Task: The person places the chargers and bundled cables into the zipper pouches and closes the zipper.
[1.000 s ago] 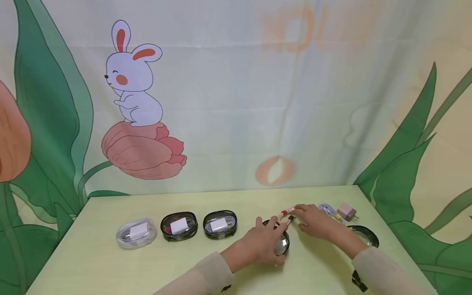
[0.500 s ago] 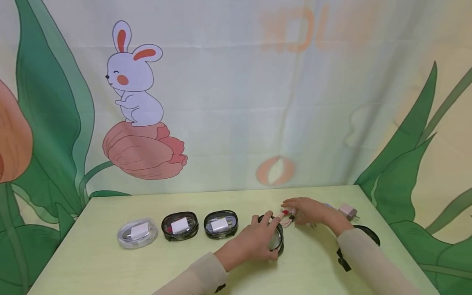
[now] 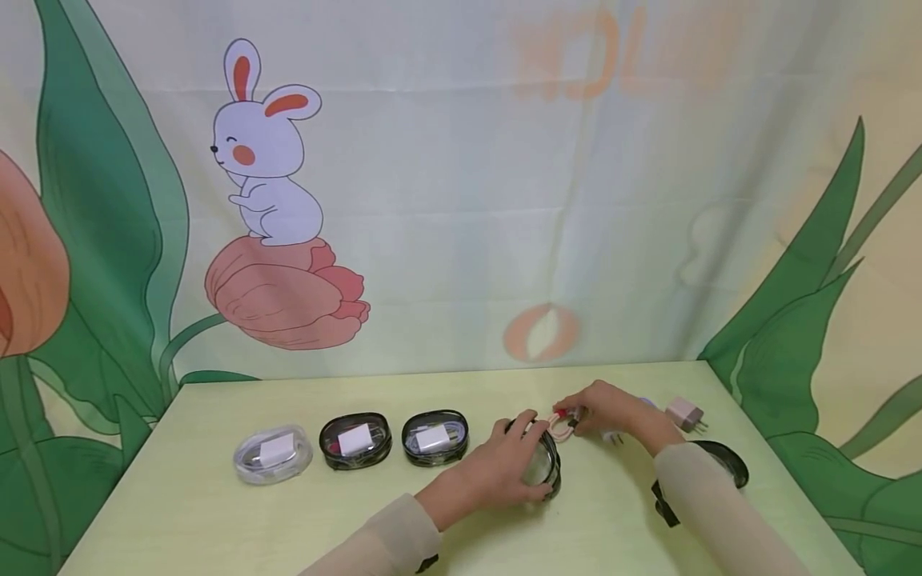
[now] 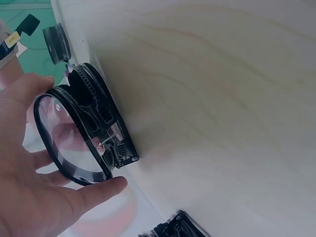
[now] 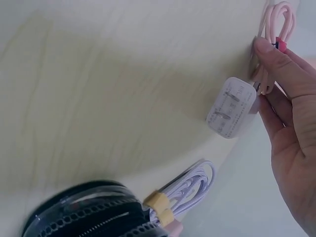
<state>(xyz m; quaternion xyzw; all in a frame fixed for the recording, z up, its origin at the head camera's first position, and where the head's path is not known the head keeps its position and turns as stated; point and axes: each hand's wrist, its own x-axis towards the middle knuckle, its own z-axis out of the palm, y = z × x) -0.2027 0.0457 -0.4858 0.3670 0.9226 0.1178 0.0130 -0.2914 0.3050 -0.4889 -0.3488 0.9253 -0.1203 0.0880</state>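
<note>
A small clear pouch (image 4: 74, 131) with black zipped edging stands tilted in my left hand (image 3: 490, 470), its rim between thumb and fingers. To its right, my right hand (image 3: 608, 406) pinches a coiled pink charging cable (image 5: 280, 22) bound with a red tie. Close under that hand lies a white charger plug (image 5: 231, 107), prongs showing. A lilac braided cable (image 5: 190, 187) with a yellow tie rests nearby, mostly covered by the right hand in the head view. Behind the right forearm is a pink charger plug (image 3: 686, 414).
Three pouches with white charger plugs and cables stand in a row at left: a white-edged pouch (image 3: 250, 472), a black-edged pouch (image 3: 327, 456) and another black-edged pouch (image 3: 408, 453). Another black-edged pouch (image 3: 733, 464) lies at right, partly hidden by the sleeve. A patterned curtain (image 3: 446, 264) hangs behind the table (image 3: 187, 512).
My right hand has gone from resting over the pink cable to pinching it. My left hand has shifted slightly left with the pouch, which is now tipped more onto its edge.
</note>
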